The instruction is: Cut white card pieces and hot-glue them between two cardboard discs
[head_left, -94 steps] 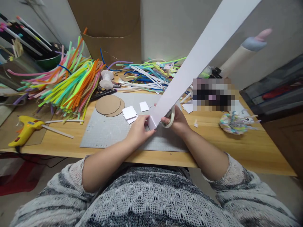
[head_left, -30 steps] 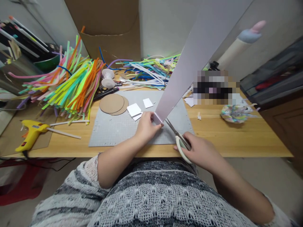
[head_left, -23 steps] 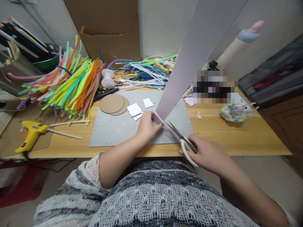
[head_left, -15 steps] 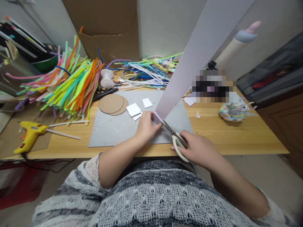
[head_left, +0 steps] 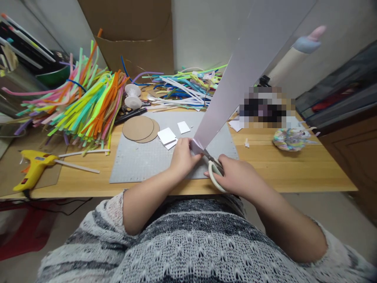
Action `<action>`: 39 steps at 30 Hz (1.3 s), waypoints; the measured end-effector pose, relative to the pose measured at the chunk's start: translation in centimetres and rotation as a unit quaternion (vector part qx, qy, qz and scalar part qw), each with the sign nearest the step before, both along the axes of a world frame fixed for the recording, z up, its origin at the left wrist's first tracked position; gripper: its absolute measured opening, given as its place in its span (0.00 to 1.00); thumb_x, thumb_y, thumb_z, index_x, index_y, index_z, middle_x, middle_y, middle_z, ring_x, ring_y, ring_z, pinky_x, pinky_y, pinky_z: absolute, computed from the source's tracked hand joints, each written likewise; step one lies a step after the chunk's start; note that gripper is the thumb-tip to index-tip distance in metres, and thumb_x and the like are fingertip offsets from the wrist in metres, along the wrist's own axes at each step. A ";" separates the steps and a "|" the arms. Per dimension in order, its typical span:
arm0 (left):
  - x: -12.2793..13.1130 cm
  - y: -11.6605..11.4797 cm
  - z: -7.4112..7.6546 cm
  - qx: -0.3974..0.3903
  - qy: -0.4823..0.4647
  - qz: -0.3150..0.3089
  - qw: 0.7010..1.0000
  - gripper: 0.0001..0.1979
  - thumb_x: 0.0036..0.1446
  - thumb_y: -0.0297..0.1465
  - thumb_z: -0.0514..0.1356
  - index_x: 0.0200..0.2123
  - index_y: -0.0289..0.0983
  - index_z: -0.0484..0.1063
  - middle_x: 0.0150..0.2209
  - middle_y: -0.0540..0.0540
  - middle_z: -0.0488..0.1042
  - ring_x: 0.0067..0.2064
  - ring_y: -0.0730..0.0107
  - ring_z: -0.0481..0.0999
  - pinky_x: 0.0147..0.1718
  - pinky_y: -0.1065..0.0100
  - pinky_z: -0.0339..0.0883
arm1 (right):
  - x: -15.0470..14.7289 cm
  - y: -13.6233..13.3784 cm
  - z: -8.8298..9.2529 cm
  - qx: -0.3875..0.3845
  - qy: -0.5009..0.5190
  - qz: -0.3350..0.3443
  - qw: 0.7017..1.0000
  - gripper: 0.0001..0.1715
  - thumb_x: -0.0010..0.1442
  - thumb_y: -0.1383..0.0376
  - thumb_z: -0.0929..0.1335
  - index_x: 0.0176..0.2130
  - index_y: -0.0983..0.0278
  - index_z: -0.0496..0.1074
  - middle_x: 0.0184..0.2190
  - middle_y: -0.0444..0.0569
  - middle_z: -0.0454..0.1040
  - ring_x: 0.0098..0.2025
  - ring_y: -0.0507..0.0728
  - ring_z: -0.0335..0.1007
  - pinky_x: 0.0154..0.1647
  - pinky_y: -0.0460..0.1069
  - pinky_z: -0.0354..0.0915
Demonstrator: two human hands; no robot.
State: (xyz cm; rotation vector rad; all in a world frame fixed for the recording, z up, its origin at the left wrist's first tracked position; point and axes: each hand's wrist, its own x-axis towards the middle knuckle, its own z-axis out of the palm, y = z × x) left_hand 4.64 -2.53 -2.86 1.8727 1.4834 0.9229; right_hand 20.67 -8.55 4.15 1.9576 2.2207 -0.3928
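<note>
My left hand pinches the near end of a long, pale lilac strip of card, which slants up and away to the right. My right hand is closed round the light-coloured handles of a pair of scissors. Their blades meet the strip's near end, close to my left fingertips; the blade tips are hidden by the card. Beneath lies a grey cutting mat. Small white square pieces and another white piece rest on it, beside two overlapping brown cardboard discs.
A yellow glue gun lies at the left, near a large bundle of coloured pipe cleaners. More loose pipe cleaners lie behind the mat, by a white spool. A fuzzy pastel figure sits at the right.
My right hand and the scissors have moved left and slightly up, with the blades further in at the strip's end. My left hand keeps its hold on the card.
</note>
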 end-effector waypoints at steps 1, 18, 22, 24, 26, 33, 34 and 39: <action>0.0 0.0 0.0 -0.001 0.000 0.001 1.000 0.18 0.44 0.30 0.66 0.38 0.37 0.64 0.37 0.45 0.66 0.40 0.64 0.68 0.40 0.60 0.66 | -0.2 0.1 0.0 -0.004 -0.002 -0.004 1.000 0.25 0.57 0.44 0.60 0.34 0.63 0.65 0.27 0.57 0.74 0.26 0.62 0.69 0.24 0.51 0.49; 0.1 0.1 -0.4 -0.002 0.000 0.005 1.000 0.19 0.45 0.30 0.67 0.39 0.36 0.64 0.39 0.45 0.66 0.41 0.64 0.68 0.40 0.62 0.65 | 0.3 0.2 -0.8 0.006 -0.022 -0.019 1.000 0.17 0.57 0.52 0.60 0.33 0.61 0.69 0.26 0.50 0.74 0.26 0.55 0.63 0.24 0.48 0.41; 0.0 0.1 -0.4 0.000 0.003 0.001 1.000 0.19 0.45 0.30 0.67 0.39 0.36 0.64 0.39 0.45 0.66 0.42 0.64 0.68 0.40 0.63 0.65 | 0.1 0.4 -0.4 0.000 -0.030 -0.024 0.999 0.19 0.58 0.51 0.59 0.34 0.61 0.70 0.27 0.51 0.74 0.26 0.55 0.63 0.24 0.49 0.42; 0.0 0.1 -0.3 0.003 0.011 0.001 1.000 0.19 0.45 0.30 0.67 0.39 0.36 0.64 0.39 0.45 0.66 0.42 0.64 0.68 0.40 0.63 0.65 | -0.1 0.7 -0.2 0.002 -0.031 -0.026 0.999 0.21 0.58 0.50 0.59 0.34 0.62 0.70 0.27 0.52 0.74 0.26 0.56 0.64 0.24 0.49 0.42; 0.0 0.1 -0.3 0.007 0.019 0.003 1.000 0.19 0.44 0.30 0.67 0.38 0.36 0.63 0.39 0.45 0.66 0.42 0.64 0.68 0.40 0.63 0.65 | -0.4 1.2 -0.1 0.009 -0.027 -0.023 0.999 0.23 0.58 0.49 0.59 0.34 0.63 0.70 0.28 0.54 0.75 0.27 0.57 0.65 0.24 0.49 0.43; 0.1 0.1 -0.1 0.005 0.017 0.010 1.000 0.18 0.43 0.30 0.67 0.36 0.36 0.63 0.38 0.45 0.65 0.41 0.64 0.67 0.39 0.63 0.65 | -0.5 2.6 -0.2 -0.002 0.012 -0.028 1.000 0.21 0.56 0.49 0.61 0.31 0.63 0.69 0.27 0.52 0.74 0.27 0.57 0.64 0.24 0.48 0.45; 0.1 0.1 -0.1 0.000 0.012 0.015 1.000 0.19 0.43 0.30 0.67 0.36 0.36 0.63 0.38 0.45 0.65 0.40 0.64 0.68 0.39 0.63 0.65 | -0.5 2.6 -0.3 -0.002 0.023 -0.027 0.999 0.20 0.56 0.49 0.61 0.30 0.62 0.68 0.27 0.52 0.73 0.26 0.56 0.63 0.24 0.48 0.45; -0.4 -0.3 0.9 0.006 0.023 0.038 0.999 0.19 0.42 0.29 0.68 0.35 0.37 0.63 0.38 0.47 0.65 0.40 0.65 0.68 0.39 0.63 0.66 | -0.3 2.2 -0.7 0.007 0.082 -0.021 0.996 0.19 0.57 0.50 0.62 0.28 0.62 0.65 0.24 0.48 0.70 0.24 0.53 0.58 0.24 0.48 0.44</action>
